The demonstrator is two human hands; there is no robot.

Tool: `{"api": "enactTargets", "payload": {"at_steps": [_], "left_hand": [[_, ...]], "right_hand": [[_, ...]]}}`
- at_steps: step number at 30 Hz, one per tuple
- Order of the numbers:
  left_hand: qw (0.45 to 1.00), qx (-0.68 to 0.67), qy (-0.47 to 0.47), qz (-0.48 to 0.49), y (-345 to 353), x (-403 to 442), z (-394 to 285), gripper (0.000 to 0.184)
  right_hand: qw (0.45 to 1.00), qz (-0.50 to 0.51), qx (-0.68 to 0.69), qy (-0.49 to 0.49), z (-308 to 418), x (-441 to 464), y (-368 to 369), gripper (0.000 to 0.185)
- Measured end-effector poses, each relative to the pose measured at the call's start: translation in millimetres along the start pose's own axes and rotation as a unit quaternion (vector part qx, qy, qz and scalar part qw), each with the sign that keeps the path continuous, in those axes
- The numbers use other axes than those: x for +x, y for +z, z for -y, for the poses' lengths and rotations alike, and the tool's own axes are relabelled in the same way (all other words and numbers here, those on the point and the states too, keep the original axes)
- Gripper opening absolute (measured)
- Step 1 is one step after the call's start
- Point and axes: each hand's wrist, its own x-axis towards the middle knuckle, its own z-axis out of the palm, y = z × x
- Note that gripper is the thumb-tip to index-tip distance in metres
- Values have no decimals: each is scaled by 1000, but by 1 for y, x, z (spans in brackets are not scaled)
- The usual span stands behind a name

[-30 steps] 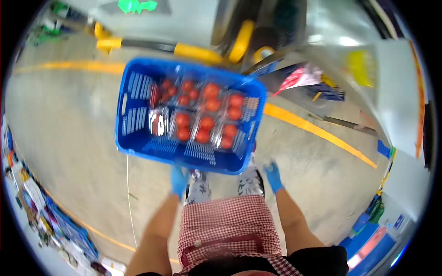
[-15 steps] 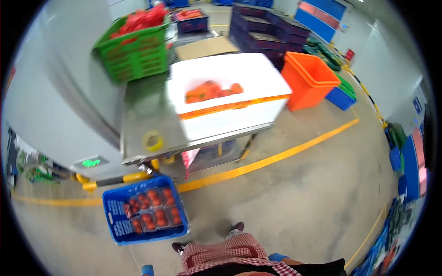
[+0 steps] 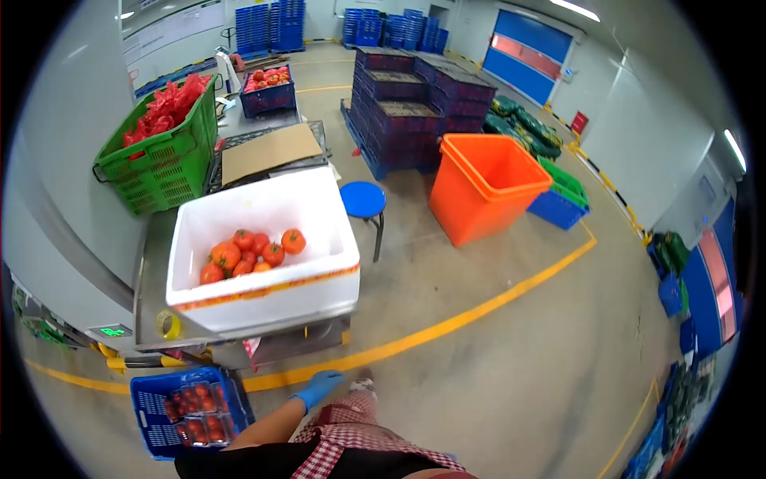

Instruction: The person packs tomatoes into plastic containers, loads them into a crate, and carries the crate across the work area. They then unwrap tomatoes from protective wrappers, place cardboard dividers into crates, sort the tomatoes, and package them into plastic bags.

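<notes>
My left hand (image 3: 319, 388) wears a blue glove and hangs in front of my checked apron, below the table edge. Its fingers look stretched out, with nothing held. Of my right hand, only a sliver of blue glove (image 3: 452, 458) shows at the bottom edge, so its fingers are hidden. Beyond my left hand, a white foam box (image 3: 319, 291) on a metal table (image 3: 155, 275) holds several loose tomatoes (image 3: 227, 255). Left of that hand, a blue crate (image 3: 159, 439) on the floor contains packs of tomatoes (image 3: 195, 399).
A green crate of red bags (image 3: 175, 188) and a flat cardboard piece (image 3: 267, 153) are behind the foam box. To its right stand a blue stool (image 3: 363, 199) and an orange bin (image 3: 471, 203). Stacked dark crates (image 3: 399, 128) stand farther back. A tape roll (image 3: 167, 323) lies on the table.
The view has swung up and right, so the table and foam box appear farther left. My left hand has come forward and right; my right hand has mostly dropped out of view.
</notes>
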Motion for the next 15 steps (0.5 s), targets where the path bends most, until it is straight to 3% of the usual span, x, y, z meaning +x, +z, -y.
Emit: {"api": "enactTargets", "payload": {"at_steps": [2, 3, 5, 8, 12, 15], "left_hand": [[999, 4, -19, 44, 8, 40, -96, 33], [997, -3, 11, 70, 16, 69, -111, 33], [990, -19, 67, 125, 38, 125, -131, 34], [980, -16, 76, 184, 52, 184, -223, 37], [972, -23, 102, 213, 31, 236, -315, 43], [989, -77, 52, 110, 24, 301, -308, 42]], "right_hand": [[994, 5, 94, 58, -23, 31, -61, 30], [983, -1, 158, 97, -35, 45, -100, 29], [932, -31, 316, 176, -57, 75, -177, 27], [847, -79, 477, 223, -85, 117, -292, 24], [829, -102, 506, 215, -136, 191, -411, 21], [844, -89, 486, 209, -190, 256, -479, 19]]}}
